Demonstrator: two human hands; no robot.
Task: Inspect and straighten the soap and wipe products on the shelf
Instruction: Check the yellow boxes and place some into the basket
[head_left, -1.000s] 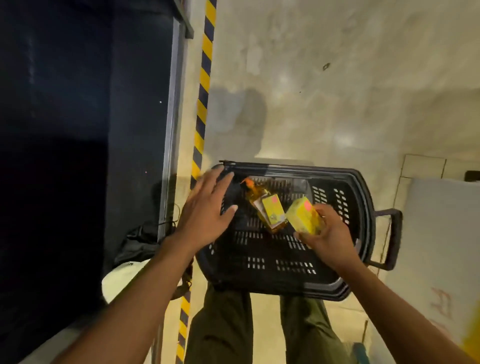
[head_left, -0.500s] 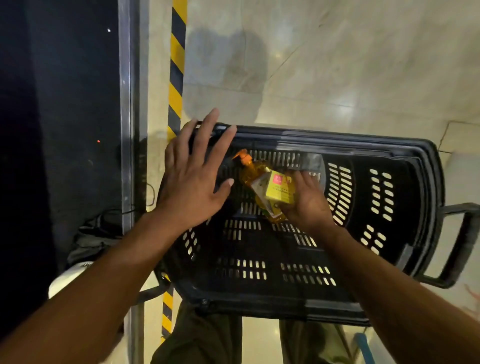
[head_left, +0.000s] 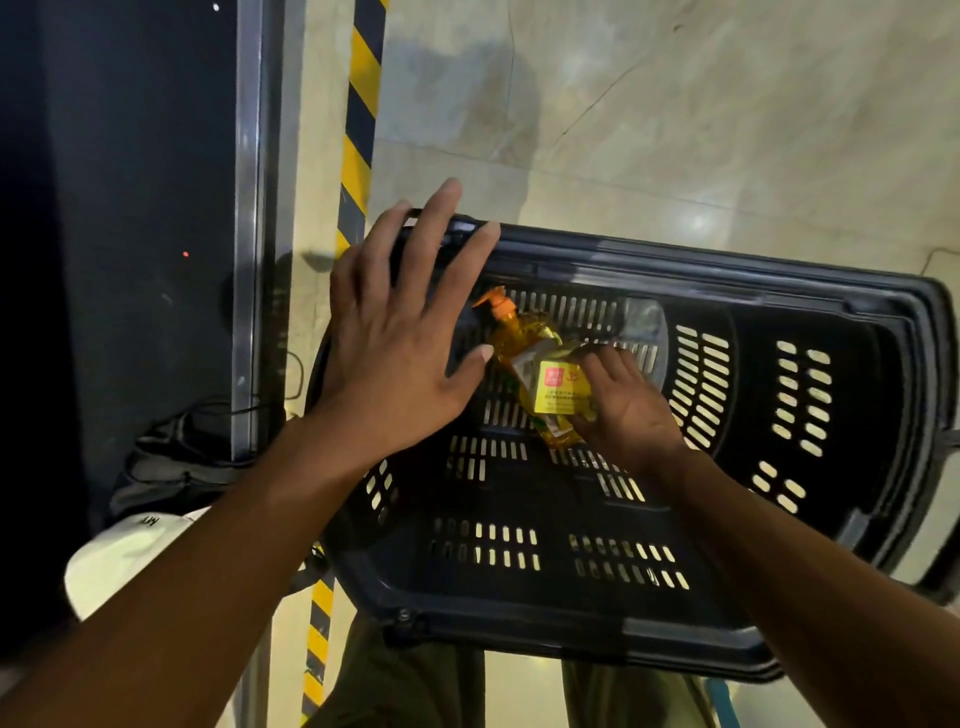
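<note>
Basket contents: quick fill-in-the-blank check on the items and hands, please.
The bottle in the basket has an ____ pump. The yellow box lies on the ____. The right hand grips the ____. The left hand, fingers spread, holds ____.
Missing: orange; bottle; box; nothing.
</note>
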